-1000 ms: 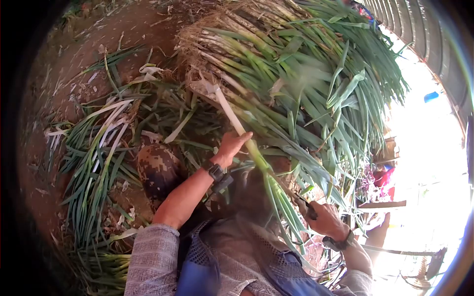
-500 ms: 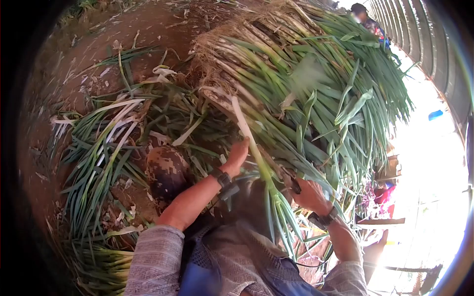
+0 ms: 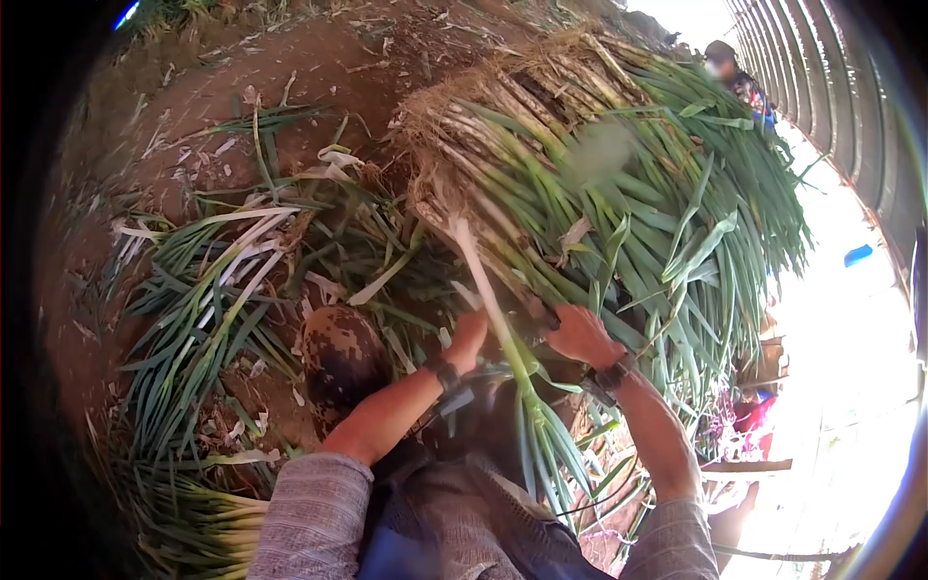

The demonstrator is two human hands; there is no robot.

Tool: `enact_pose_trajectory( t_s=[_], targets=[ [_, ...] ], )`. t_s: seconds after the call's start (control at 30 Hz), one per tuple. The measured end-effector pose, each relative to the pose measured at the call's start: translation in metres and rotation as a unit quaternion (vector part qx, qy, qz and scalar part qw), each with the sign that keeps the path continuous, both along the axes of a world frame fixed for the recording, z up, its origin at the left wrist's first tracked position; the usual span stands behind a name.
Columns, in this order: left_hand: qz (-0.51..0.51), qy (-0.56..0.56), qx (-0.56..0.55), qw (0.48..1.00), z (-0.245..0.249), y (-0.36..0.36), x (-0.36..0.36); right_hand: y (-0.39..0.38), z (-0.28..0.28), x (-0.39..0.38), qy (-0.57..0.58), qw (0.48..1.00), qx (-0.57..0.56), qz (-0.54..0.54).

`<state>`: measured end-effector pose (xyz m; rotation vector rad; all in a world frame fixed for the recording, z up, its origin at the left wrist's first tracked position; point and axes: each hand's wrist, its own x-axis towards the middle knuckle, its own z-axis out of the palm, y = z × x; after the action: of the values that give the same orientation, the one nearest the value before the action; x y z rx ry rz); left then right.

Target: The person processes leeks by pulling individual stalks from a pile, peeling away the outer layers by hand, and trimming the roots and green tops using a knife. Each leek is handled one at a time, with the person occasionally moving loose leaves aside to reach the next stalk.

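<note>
A long green onion (image 3: 495,314), with a pale bare shank and green leaves, slants up between my two hands. My left hand (image 3: 468,340) is closed against its shank from the left side, the fingertips partly hidden. A short pale strip (image 3: 468,294) sticks up just above that hand. My right hand (image 3: 584,336) is closed around the dark end of a tool (image 3: 550,317), close to the right of the stalk. The tool's kind is not clear, as its far part blends with the pile. The green onion's leaves hang down before my lap.
A large pile of unpeeled green onions (image 3: 619,193) with rooty ends lies ahead. Peeled green onions (image 3: 217,275) lie on the soil at left, with another bunch (image 3: 217,522) lower down. A camouflage-patterned boot or knee (image 3: 340,353) is beside my left arm. Another person (image 3: 735,77) is at far right.
My right hand has moved up and left, closer to the green onion's shank. The left hand has shifted slightly down, and a pale strip now shows above it. The view has shifted slightly.
</note>
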<state>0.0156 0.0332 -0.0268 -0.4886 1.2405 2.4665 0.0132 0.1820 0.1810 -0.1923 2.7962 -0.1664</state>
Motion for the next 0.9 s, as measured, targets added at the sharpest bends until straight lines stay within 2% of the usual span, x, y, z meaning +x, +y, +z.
enact_pose_trajectory(
  t_s=[0.07,0.13,0.17,0.23,0.27,0.33,0.4,0.47,0.53,0.6,0.67,0.7,0.8,0.83,0.9],
  targets=[
    [0.017,0.002,-0.028,0.999,-0.004,-0.002,0.000,-0.010,0.007,-0.016,-0.051,0.999,-0.001,0.001],
    [0.012,0.037,-0.251,0.967,-0.013,-0.006,-0.005,-0.021,0.009,-0.018,-0.041,0.999,-0.004,0.009],
    [0.015,0.039,-0.252,0.967,-0.016,-0.004,-0.006,-0.025,0.011,-0.019,-0.034,0.999,-0.006,0.014],
    [0.096,-0.028,-0.177,0.979,0.000,-0.004,-0.003,-0.030,0.021,-0.023,-0.051,0.999,-0.016,0.007],
    [0.098,-0.028,-0.176,0.979,0.003,-0.004,-0.002,-0.031,0.024,-0.024,-0.071,0.997,-0.025,-0.003],
    [0.190,0.049,-0.114,0.974,-0.001,-0.001,-0.008,-0.017,0.008,-0.029,-0.050,0.998,0.002,0.028],
    [0.216,0.027,-0.079,0.973,-0.003,-0.002,-0.020,-0.005,0.000,-0.024,-0.027,0.998,0.030,0.054],
    [0.241,0.002,-0.043,0.969,-0.006,-0.006,-0.030,0.000,0.003,-0.012,-0.012,0.998,-0.016,0.067],
    [0.190,-0.015,0.087,0.978,-0.001,-0.017,-0.038,-0.006,0.016,-0.004,-0.024,0.998,-0.017,0.053],
    [0.218,-0.046,0.076,0.972,0.021,-0.016,-0.034,-0.004,0.020,0.003,-0.035,0.998,-0.020,0.039],
    [0.098,-0.095,0.262,0.955,0.057,-0.032,-0.021,0.004,0.017,0.013,0.016,0.993,-0.084,0.083],
    [0.097,-0.094,0.260,0.956,0.070,-0.036,-0.015,0.007,0.015,0.015,0.019,0.993,-0.086,0.082],
    [-0.014,0.003,0.277,0.961,0.100,-0.040,-0.010,0.018,0.012,0.014,0.053,0.990,-0.112,0.060],
    [-0.037,0.060,0.252,0.965,0.101,-0.040,-0.010,0.020,0.012,0.014,0.048,0.993,-0.076,0.073],
    [-0.061,0.062,0.287,0.954,0.107,-0.040,-0.006,0.024,0.014,0.016,0.046,0.995,-0.043,0.082]
  ],
)
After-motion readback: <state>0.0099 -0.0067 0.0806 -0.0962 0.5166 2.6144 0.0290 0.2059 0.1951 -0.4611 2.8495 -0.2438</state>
